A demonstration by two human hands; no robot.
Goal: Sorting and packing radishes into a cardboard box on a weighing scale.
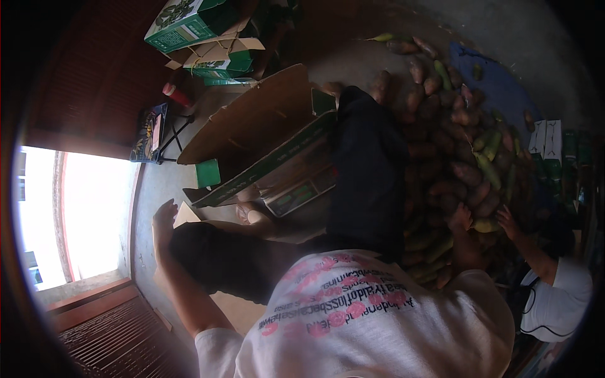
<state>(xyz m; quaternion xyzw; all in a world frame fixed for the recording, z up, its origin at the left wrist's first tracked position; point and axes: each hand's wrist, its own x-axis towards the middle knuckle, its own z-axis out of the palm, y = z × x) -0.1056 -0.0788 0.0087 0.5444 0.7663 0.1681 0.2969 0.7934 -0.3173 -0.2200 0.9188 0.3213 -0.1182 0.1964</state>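
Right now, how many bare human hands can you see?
3: your left hand beside your black-trousered left knee, your right hand and a co-worker's hand at the pile of oblong reddish-brown and green produce. The co-worker's other hand may be hidden.

Red-brown and green produce (pixel 467 171) — green-sided carton (pixel 261 126) (brown inside)

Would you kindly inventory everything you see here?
produce: many, reddish and green, heaped right
open carton: one, brown and green, centre
stacked cartons: several, green, upper left
sheet: one, blue, beyond produce
slim boxes: two, white, far right
folding stand: one, dark, left
cylinder: one, red, beyond stand
doorway: one, bright, left
co-worker: one, in white, lower right
shirt: one, white, bottom
trousers: one pair, black, centre
left hand: one, bare, left
right hand: one, bare, at produce
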